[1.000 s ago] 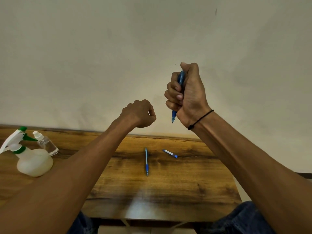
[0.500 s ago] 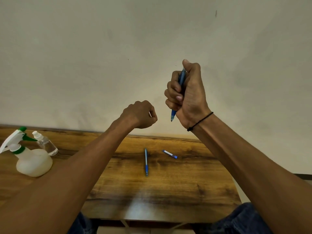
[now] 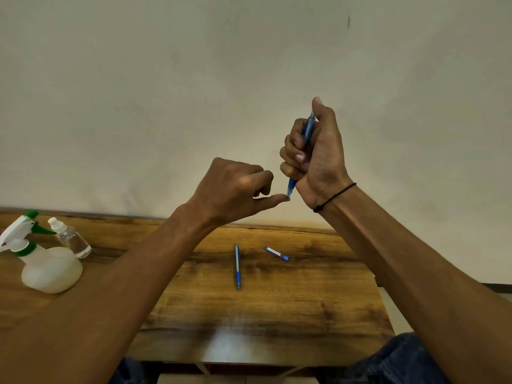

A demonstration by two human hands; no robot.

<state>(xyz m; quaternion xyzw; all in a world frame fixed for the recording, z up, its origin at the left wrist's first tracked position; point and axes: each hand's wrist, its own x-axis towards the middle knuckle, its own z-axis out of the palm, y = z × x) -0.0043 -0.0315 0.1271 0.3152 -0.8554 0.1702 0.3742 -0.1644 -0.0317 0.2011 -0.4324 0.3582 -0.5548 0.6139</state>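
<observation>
Above the worktop [image 3: 277,314], the right hand [image 3: 318,162] fists a light, stiff, probably slick pen [image 3: 308,131] by its barrel, tip down; the left hand [image 3: 232,187] curls its fingers [image 3: 263,176] empty, thumb touching that tip.

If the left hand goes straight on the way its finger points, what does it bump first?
The tip of the blue pen gripped by the right hand. The left hand seems to be touching it, though depth is unclear.
</observation>
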